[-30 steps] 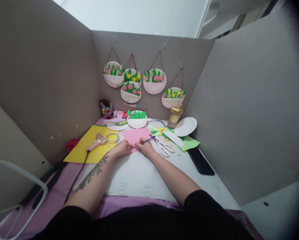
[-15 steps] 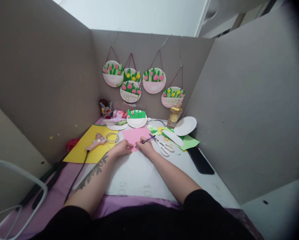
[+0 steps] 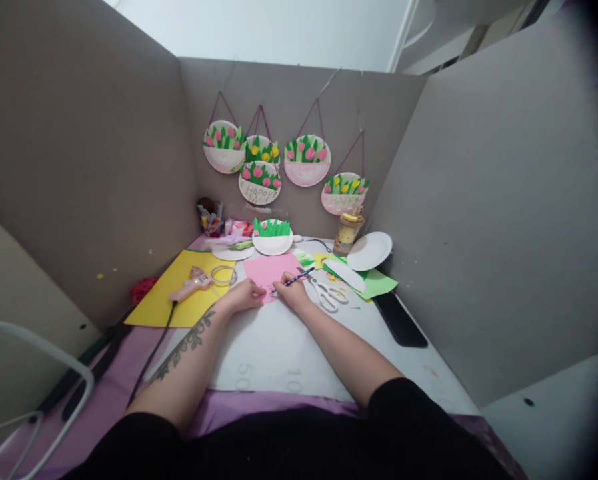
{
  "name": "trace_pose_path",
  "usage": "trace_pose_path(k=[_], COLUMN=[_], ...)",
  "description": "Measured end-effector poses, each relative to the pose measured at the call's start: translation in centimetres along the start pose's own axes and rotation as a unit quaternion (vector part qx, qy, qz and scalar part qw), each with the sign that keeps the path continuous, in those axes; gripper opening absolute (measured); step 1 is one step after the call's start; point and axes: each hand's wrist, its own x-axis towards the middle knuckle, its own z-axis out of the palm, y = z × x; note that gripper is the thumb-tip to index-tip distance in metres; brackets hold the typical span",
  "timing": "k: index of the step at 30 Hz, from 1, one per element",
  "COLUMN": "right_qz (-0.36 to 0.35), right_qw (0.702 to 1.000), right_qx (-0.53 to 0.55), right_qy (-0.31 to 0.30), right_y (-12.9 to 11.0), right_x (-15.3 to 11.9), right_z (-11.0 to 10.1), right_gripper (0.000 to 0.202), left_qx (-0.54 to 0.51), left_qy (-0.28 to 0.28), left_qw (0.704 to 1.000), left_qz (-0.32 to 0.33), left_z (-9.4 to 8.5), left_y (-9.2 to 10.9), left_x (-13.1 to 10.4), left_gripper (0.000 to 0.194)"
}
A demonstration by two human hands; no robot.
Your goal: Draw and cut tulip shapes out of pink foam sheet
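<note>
A sheet of pink paper (image 3: 269, 268) lies on the white work surface in front of me. My right hand (image 3: 291, 292) is closed round a dark patterned pencil (image 3: 301, 276), its tip down at the sheet's near part, where a few small marks show. At the sheet's near left edge, my left hand (image 3: 249, 295) has its fingers drawn together and pressing on the paper. White-handled scissors (image 3: 325, 293) lie just right of my right hand, partly open.
A pink glue gun (image 3: 191, 288) and a ring-shaped roll (image 3: 223, 275) rest on yellow paper (image 3: 151, 303) at left. Right are a black phone (image 3: 400, 321), green paper (image 3: 379, 285) and a paper plate (image 3: 370, 251). Behind stands a plate with paper grass (image 3: 273, 245); flower plates (image 3: 307, 175) hang above.
The pencil's upper end has shifted slightly up and to the right in my right hand. My left hand and the pink paper stay in place.
</note>
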Motion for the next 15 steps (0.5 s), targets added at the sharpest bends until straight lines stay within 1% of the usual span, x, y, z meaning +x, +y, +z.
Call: trace_pose_path(k=[4, 8, 15], right_qz=[0.003, 0.007, 0.005], right_qw=[0.999, 0.998, 0.998], right_qx=[-0.006, -0.032, -0.026], right_qy=[-0.043, -0.044, -0.049], right_y=[-1.0, -1.6, -0.6], right_x=[-0.4, -0.6, -0.2], right_z=[0.0, 0.0, 0.3], right_gripper=[0.023, 0.024, 0.022], left_qx=[0.001, -0.004, -0.016], left_qy=[-0.001, 0.001, 0.009], left_qw=[1.0, 1.0, 1.0], left_qz=[0.005, -0.005, -0.004], left_z=[0.0, -0.1, -0.1], left_y=[0.1, 0.3, 0.3], left_x=[0.0, -0.1, -0.1], left_gripper=[0.031, 0.033, 0.031])
